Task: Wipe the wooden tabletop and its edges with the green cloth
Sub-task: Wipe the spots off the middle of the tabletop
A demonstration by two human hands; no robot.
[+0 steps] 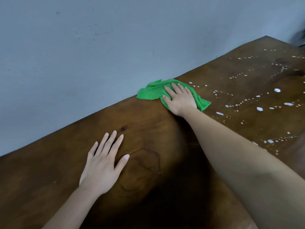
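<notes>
The dark wooden tabletop (148, 129) runs from lower left to upper right. A crumpled green cloth (151, 92) lies at the table's far edge against the wall. My right hand (179, 98) presses flat on the cloth with straight fingers, arm stretched across the table. My left hand (102, 164) rests flat on the bare wood nearer to me, fingers spread and holding nothing. White droplets and foam spots (257, 103) dot the wood to the right of the cloth.
A blue-grey wall (99, 55) meets the table's far edge. A dark blurred object (299, 39) sits at the table's far right corner. A knot ring marks the wood (140, 169) beside my left hand.
</notes>
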